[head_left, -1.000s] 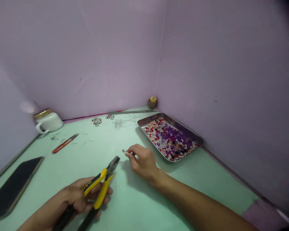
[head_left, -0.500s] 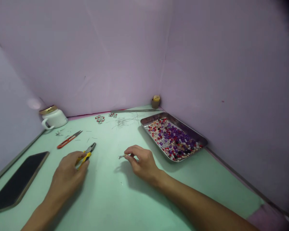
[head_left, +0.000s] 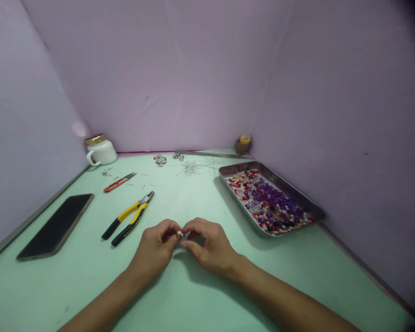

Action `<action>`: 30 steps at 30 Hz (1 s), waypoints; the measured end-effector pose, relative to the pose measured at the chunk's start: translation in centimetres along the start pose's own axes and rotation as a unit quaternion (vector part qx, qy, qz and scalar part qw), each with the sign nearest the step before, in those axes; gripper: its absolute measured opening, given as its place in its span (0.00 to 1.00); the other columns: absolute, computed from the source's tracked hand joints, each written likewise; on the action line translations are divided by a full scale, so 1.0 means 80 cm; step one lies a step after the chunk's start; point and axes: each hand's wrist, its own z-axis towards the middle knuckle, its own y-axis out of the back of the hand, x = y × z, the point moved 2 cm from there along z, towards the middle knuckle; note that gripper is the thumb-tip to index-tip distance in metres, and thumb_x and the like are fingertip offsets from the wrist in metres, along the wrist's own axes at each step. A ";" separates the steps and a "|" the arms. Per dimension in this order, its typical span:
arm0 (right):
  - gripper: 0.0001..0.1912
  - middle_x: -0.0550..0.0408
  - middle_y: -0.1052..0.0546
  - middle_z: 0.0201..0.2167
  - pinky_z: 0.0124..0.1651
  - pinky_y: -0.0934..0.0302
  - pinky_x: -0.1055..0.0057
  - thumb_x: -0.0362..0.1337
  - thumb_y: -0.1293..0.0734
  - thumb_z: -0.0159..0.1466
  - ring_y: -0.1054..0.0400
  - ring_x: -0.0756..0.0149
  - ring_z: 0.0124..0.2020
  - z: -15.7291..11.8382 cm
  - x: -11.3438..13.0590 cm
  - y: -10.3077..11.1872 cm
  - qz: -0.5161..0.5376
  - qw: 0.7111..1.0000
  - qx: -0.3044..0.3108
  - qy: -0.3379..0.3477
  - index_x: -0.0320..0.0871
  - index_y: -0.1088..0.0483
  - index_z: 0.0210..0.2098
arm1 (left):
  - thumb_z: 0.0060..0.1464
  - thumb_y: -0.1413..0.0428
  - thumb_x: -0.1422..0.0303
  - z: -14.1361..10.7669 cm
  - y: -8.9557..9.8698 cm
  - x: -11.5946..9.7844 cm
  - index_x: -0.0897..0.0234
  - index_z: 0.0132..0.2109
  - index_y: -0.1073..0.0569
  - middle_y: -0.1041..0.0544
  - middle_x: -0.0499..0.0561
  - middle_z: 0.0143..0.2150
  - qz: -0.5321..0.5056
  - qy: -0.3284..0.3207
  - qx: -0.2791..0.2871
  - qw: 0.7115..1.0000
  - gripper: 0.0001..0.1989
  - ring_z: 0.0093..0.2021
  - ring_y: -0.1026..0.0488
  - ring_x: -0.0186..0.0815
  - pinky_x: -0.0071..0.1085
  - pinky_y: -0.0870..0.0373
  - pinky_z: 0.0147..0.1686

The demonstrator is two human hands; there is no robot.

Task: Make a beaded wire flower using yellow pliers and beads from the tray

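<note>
My left hand [head_left: 156,246] and my right hand [head_left: 210,244] meet above the front of the table. Between their fingertips is a small beaded piece [head_left: 180,234], pale gold and silvery, mostly covered by the fingers. The left thumb and forefinger pinch it from one side; the right fingers close on its other side. Left of the left hand lie pliers [head_left: 131,216] with yellow and black handles, no hand touching them. Red-handled thread snips [head_left: 119,182] rest farther back.
A metal tray [head_left: 242,214] of mixed beads stands at the right. A phone [head_left: 57,226] lies at the left, a white lidded mug [head_left: 103,152] behind it. Beaded pieces [head_left: 160,160], cut wires [head_left: 190,168], long rods [head_left: 214,154] and a small pot [head_left: 242,145] line the back.
My left hand has let go of the pliers, leaving them on the table, and moved right to the beaded piece in my right hand. The camera view has shifted left.
</note>
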 end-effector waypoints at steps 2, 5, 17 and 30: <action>0.07 0.54 0.26 0.30 0.33 0.41 0.75 0.33 0.34 0.53 0.33 0.71 0.28 0.001 -0.004 -0.002 -0.005 1.000 0.001 -0.019 0.41 0.30 0.33 | 0.49 0.52 0.68 0.001 -0.002 0.002 0.64 0.29 0.31 0.30 0.45 0.23 -0.008 0.018 0.002 1.000 0.07 0.25 0.35 0.31 0.25 0.38 0.26; 0.05 0.55 0.26 0.28 0.31 0.42 0.75 0.36 0.33 0.53 0.34 0.71 0.28 0.003 -0.010 -0.003 -0.031 0.999 0.007 -0.044 0.42 0.30 0.30 | 0.49 0.52 0.69 0.001 -0.005 0.004 0.64 0.30 0.29 0.27 0.45 0.24 0.028 0.012 0.005 1.000 0.08 0.26 0.33 0.31 0.26 0.38 0.26; 0.04 0.57 0.27 0.25 0.28 0.46 0.76 0.35 0.35 0.55 0.37 0.72 0.24 0.008 -0.018 -0.001 -0.130 0.988 0.079 -0.014 0.42 0.29 0.28 | 0.48 0.52 0.73 0.001 -0.003 0.001 0.62 0.32 0.29 0.27 0.48 0.31 0.164 -0.062 -0.003 0.985 0.07 0.28 0.33 0.33 0.29 0.41 0.28; 0.06 0.57 0.28 0.23 0.27 0.46 0.77 0.30 0.37 0.51 0.38 0.73 0.23 0.016 -0.020 0.002 -0.132 0.986 0.104 0.013 0.40 0.29 0.27 | 0.48 0.52 0.74 0.007 -0.004 0.002 0.62 0.27 0.31 0.30 0.46 0.31 0.216 -0.090 0.015 0.972 0.07 0.28 0.33 0.31 0.27 0.42 0.27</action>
